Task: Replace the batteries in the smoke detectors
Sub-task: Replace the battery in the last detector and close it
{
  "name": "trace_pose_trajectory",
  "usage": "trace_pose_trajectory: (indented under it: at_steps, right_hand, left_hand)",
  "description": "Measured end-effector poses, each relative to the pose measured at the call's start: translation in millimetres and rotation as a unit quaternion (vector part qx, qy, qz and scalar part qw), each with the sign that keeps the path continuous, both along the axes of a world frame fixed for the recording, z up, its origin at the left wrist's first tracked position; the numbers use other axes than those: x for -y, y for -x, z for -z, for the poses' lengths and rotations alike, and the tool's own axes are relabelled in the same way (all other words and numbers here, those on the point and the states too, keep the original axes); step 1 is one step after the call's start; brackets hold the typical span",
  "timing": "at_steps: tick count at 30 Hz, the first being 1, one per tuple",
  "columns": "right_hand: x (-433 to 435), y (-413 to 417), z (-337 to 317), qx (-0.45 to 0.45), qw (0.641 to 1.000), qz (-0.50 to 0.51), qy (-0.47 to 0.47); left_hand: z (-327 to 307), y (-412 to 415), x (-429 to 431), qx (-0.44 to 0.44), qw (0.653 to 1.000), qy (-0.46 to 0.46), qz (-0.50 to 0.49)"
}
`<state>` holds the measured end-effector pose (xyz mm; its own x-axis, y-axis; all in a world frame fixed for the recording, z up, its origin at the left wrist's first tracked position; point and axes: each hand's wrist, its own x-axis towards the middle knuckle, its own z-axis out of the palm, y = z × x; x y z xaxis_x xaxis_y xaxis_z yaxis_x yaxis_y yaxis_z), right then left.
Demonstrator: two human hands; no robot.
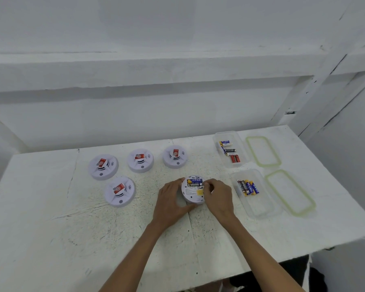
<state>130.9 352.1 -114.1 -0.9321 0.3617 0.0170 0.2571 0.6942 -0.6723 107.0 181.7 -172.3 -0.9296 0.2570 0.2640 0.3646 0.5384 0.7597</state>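
A white round smoke detector (191,193) lies back side up in the middle of the white table (51,228). A blue and yellow battery (195,182) sits in its open compartment. My left hand (171,199) grips the detector's left rim. My right hand (217,196) is curled at its right edge, fingertips by the battery's end; whether they pinch anything is unclear. Several more detectors lie face up with red labels to the left, among them one at the front (120,191), one at the far left (103,166) and one at the back (175,156).
Two clear plastic boxes stand to the right: the far box (230,149) holds mixed batteries, the near box (253,193) holds several blue and yellow ones. Their green-rimmed lids (263,151) (290,192) lie beside them. A white wall rises behind the table.
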Motion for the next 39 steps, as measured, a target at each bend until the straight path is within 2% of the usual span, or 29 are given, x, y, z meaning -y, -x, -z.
trace_pose_trajectory:
  at_steps: [4, 7, 11, 21, 29, 36, 39]
  right_hand:
    - [-2.1, 6.2, -6.9, 0.053, 0.998, 0.0, 0.028]
    - [-5.3, 14.6, -13.0, 0.116, 0.983, 0.022, 0.138]
    - [-9.4, 25.9, -17.1, 0.171, 0.945, 0.079, 0.268]
    - [-14.5, 39.5, -23.3, 0.221, 0.921, 0.095, 0.306]
    - [-11.0, 33.4, -19.9, 0.164, 0.949, 0.106, 0.247]
    - [-11.5, 22.1, -19.6, 0.148, 0.978, 0.052, 0.138]
    - [-17.1, 18.5, -17.8, 0.144, 0.988, 0.029, 0.053]
  left_hand:
    - [-4.0, -1.0, -0.5, 0.003, 1.0, -0.015, 0.008]
    - [-1.7, 0.3, 0.7, 0.006, 1.0, -0.012, 0.01]
    - [-2.2, 0.7, 0.6, 0.009, 0.999, -0.03, 0.013]
    - [12.8, 6.0, 1.3, 0.031, 0.999, -0.014, 0.004]
    - [4.8, 3.3, 0.5, 0.047, 0.998, -0.034, 0.01]
    - [11.7, 5.5, -3.8, 0.045, 0.999, -0.01, 0.016]
    - [10.8, 5.5, -13.2, 0.034, 0.999, 0.02, 0.011]
